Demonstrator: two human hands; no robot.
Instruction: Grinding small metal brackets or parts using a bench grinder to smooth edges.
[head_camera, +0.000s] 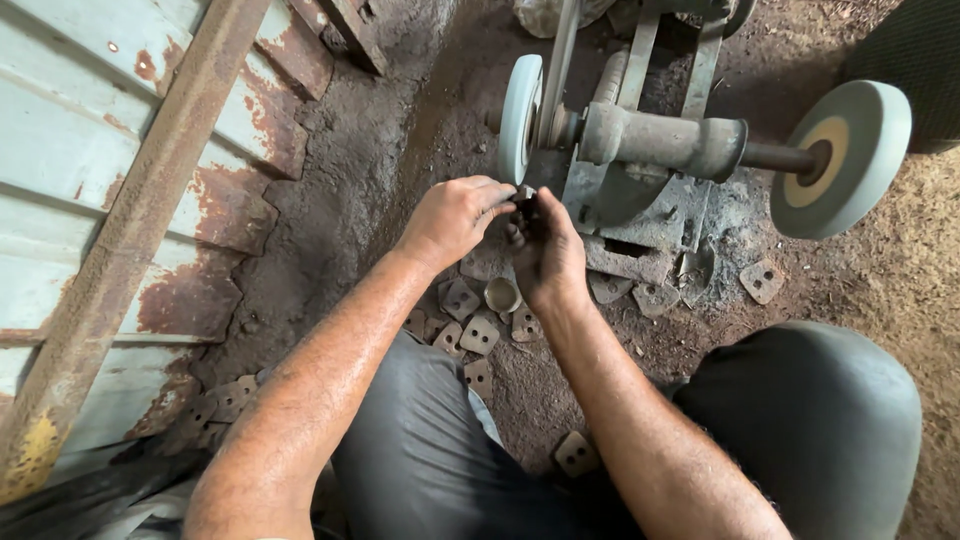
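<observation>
Both my hands meet just below the left grinding wheel (520, 118) of a belt-driven bench grinder (662, 140). My left hand (455, 217) pinches a small dark metal piece (524, 193) at its fingertips, close to the wheel's rim. My right hand (546, 252) grips the same piece from the other side, fingers curled. The piece is mostly hidden between the fingers. A second, larger grinding wheel (842, 158) sits on the shaft's right end.
Several small flat metal plates with two holes (479, 334) lie scattered on the dirt floor, with a small round cup (502, 294) among them. A rusty corrugated metal sheet (90, 180) and a rusty beam (130, 230) are on the left. My knees fill the bottom.
</observation>
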